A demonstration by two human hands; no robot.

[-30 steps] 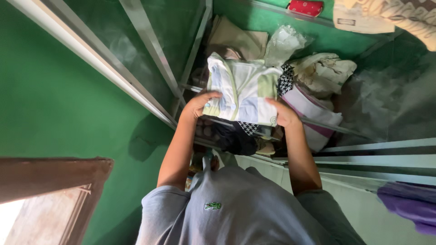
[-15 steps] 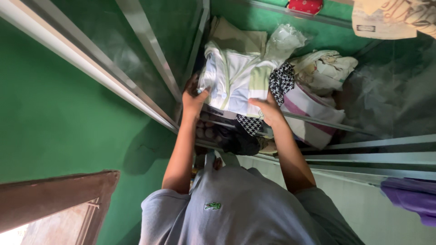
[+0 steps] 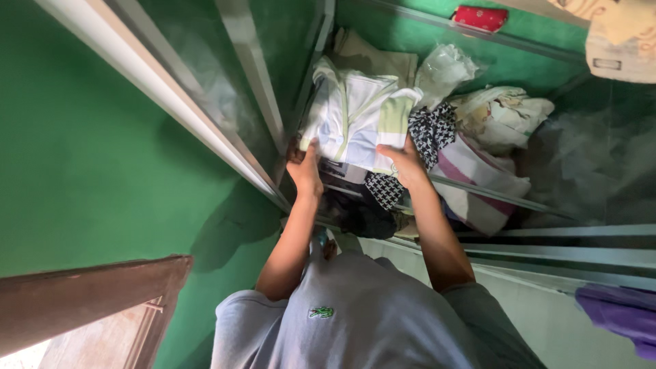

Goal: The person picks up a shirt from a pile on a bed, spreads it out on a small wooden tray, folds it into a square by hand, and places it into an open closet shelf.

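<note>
At the shelf edge, the left hand grips the lower left corner of a folded garment, fingers curled under the fabric. The right hand grasps the lower right edge of the same garment, thumb on top. The garment is soft woven cloth, folded into a rough rectangle, with blocks of white, pale blue and pale green. It lies on a pile of clothes on a glass shelf with a metal rim, inside a green-walled cabinet.

Just beside the garment on the right lies a black-and-white houndstooth cloth, touching a folded towel with pink and white stripes. Behind these sit a crumpled cream cloth and a clear, wrinkled plastic bag. A beige folded cloth lies behind the garment. A red pouch rests on the shelf above.
</note>
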